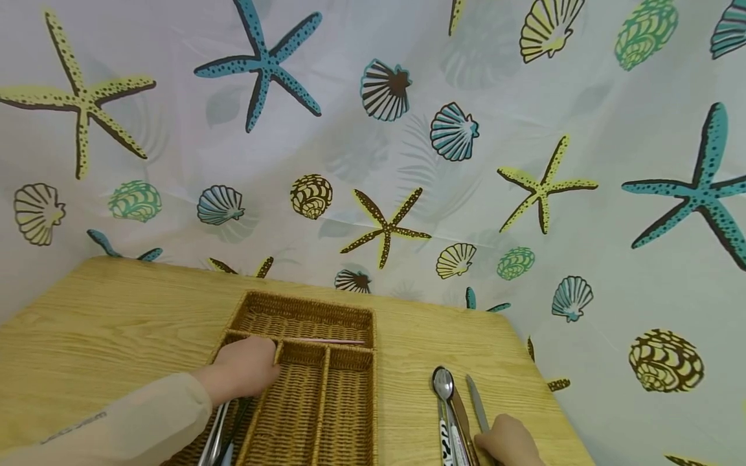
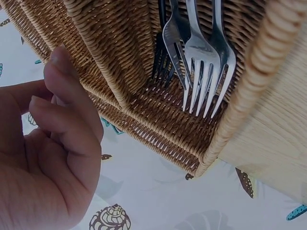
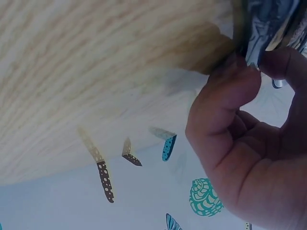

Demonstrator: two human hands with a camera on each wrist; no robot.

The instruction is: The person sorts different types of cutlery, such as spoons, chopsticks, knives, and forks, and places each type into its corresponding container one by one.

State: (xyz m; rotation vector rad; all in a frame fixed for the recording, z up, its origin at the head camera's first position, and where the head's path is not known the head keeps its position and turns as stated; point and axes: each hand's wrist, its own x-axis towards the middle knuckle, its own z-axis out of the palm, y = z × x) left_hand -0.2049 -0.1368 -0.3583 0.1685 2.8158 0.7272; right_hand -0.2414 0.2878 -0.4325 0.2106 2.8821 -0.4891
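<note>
My left hand (image 1: 247,366) is over the left compartment of a wicker cutlery tray (image 1: 375,395). In the left wrist view its fingers are loosely curled, with nothing visible between them. Several forks (image 2: 204,55), silver and one dark, lie in that compartment. On the table to the right, my right hand (image 1: 509,441) pinches a table knife (image 1: 476,398), its blade pointing away from me. The right wrist view shows thumb and fingertips meeting at a shiny handle (image 3: 256,48). Just left of this knife lie a spoon (image 1: 443,383) and a brownish knife (image 1: 461,414).
Across the tray's back compartment lies a thin pinkish stick (image 1: 332,341). Two long compartments right of the forks show bare wicker. The wooden table (image 1: 408,330) ends at a white cloth (image 1: 408,155) printed with starfish and shells.
</note>
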